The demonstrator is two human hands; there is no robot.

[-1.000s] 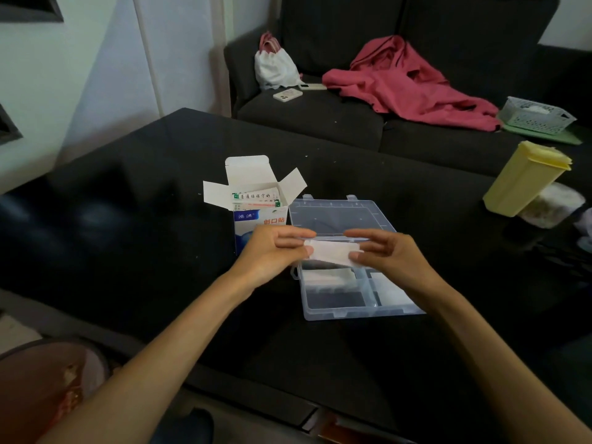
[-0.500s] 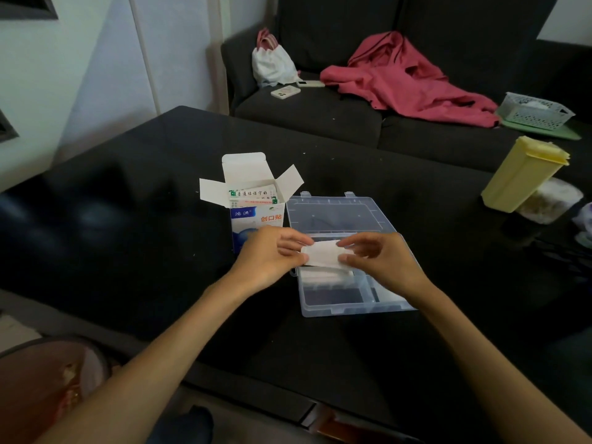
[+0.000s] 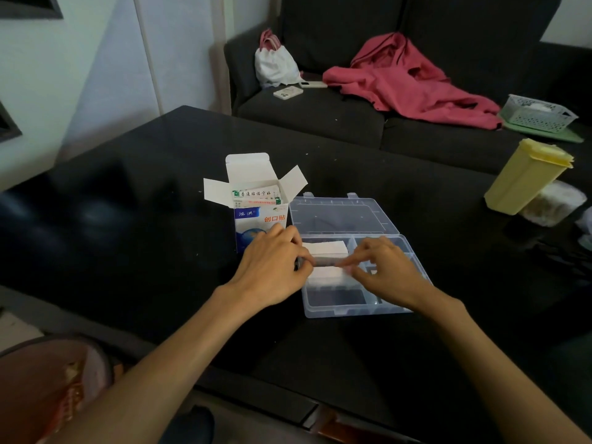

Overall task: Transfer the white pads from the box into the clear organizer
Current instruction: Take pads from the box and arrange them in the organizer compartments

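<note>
I am reaching both hands over the clear organizer (image 3: 355, 285) lying open on the black desk (image 3: 128, 219). My left hand (image 3: 272, 267) and my right hand (image 3: 384, 272) are each pinching an end of a white pad (image 3: 326, 272) with curled fingers, holding it low over the left middle compartment. Another stack of white pads (image 3: 325, 247) is sitting in the compartment just behind it. The box (image 3: 261, 216) is standing upright with its flaps open, just beside the organizer's left edge, with more packets showing inside.

black table (image 3: 128, 193), box (image 3: 259, 219), clear organizer (image 3: 339, 310), yellow container (image 3: 525, 177)
</note>
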